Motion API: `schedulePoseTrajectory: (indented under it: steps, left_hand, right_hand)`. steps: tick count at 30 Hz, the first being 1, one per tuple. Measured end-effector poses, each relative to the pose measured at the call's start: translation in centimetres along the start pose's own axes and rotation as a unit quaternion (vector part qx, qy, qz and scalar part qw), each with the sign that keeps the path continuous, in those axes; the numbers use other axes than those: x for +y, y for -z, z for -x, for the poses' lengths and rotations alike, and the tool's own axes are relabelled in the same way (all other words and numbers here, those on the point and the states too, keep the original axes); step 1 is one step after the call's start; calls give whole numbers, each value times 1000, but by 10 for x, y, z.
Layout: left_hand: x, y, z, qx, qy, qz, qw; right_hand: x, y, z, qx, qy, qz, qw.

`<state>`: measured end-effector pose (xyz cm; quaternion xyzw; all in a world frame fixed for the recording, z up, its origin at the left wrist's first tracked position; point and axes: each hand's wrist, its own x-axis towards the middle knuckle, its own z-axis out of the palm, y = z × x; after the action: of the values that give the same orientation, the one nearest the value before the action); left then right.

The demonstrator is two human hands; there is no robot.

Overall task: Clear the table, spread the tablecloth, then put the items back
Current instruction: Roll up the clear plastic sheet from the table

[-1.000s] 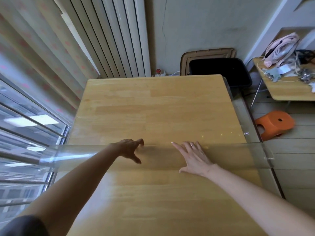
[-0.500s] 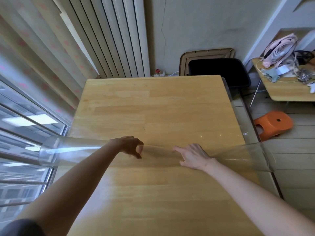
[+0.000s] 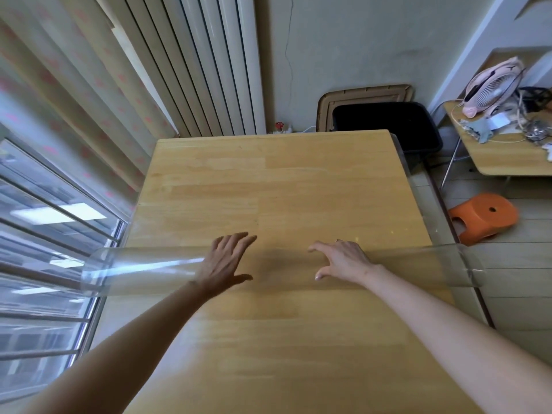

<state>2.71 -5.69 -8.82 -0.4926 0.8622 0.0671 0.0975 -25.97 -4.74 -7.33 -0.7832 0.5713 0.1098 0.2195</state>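
Tablecloth (image 3: 143,268) roll under left hand (image 3: 222,262) and right hand (image 3: 343,259), both hands open-fingered; mid-spreading; next, roll it away across the table (image 3: 268,180).

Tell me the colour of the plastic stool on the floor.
The plastic stool is orange; the head view shows it.

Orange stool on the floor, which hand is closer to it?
Right. The right hand rests on the clear roll, nearer the orange stool; the left hand is farther toward the window.
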Motion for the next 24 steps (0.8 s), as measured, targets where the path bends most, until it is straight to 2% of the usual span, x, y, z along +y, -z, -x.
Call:
schedulePoseTrajectory:
  steps: [1,3,7,10,12,14,17,19,22,24]
  left_hand:
    - [4,-7,6,10,-9,-26,1000]
    - [12,-21,13,-18,-11,-68,997]
    - [19,-37,4,-75,42,-67,994]
    - [17,-31,-10,-101,55,-48,992]
    - [7,-25,-23,-112,31,-39,993]
    - [-2,-10,-37,-151,15,-19,988]
    - [-13,11,-53,-161,9,17,987]
    - [-11,13,-56,-87,-4,3,996]
    - [5,2,-49,110,-42,-45,992]
    - [27,-13,-46,162,-59,-60,983]
  right_hand:
    - [3,-3,-3,4,-9,-4,1000]
    - [4,-9,-7,40,-17,23,999]
    - [-12,-34,-1,173,24,81,981]
    - [-27,-64,16,138,58,101,984]
    - [-29,-74,20,98,40,110,988]
    - [-22,-72,11,107,26,103,989]
    - [-6,-57,-12,114,40,64,991]
    - [8,-40,-28,110,64,32,991]
    - [27,-9,-48,82,73,-8,994]
    - [35,4,-60,109,58,-34,992]
